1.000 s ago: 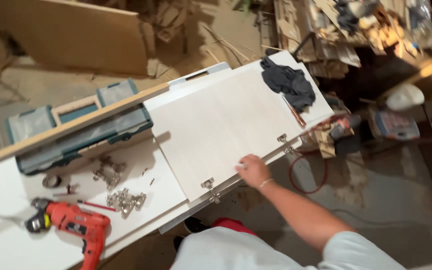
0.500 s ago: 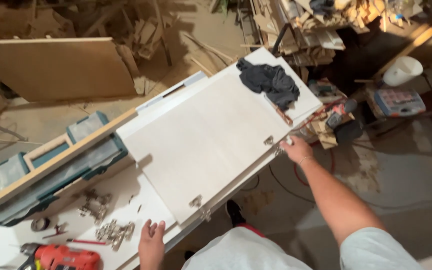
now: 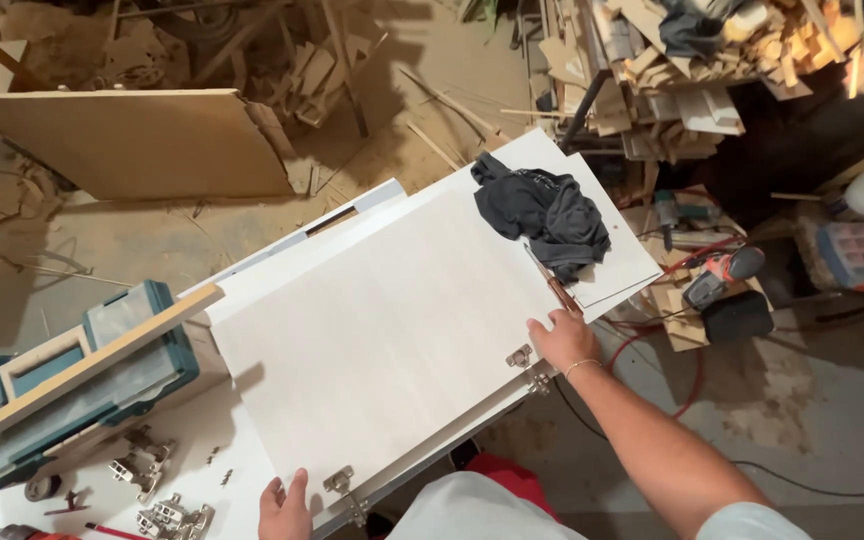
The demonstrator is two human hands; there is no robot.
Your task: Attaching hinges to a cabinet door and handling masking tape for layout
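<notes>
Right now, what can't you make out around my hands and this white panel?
Head view, the only one:
- Left hand: bottom edge cuts off palm and wrist.
- Near hinge: too small to tell whether its screws are in.
- Far hinge: partly hidden by the right hand.
- White panel: its far corner lies under the dark cloth.
- Red drill: mostly out of frame.

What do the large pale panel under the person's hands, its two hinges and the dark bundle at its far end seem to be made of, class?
Pale panel: probably laminated or veneered board; matt, flat, with faint grain.
Hinges: metal by their silvery shine.
Dark bundle: soft cloth, since it lies crumpled in folds.
The right hand and left hand rest at the panel's near edge.
</notes>
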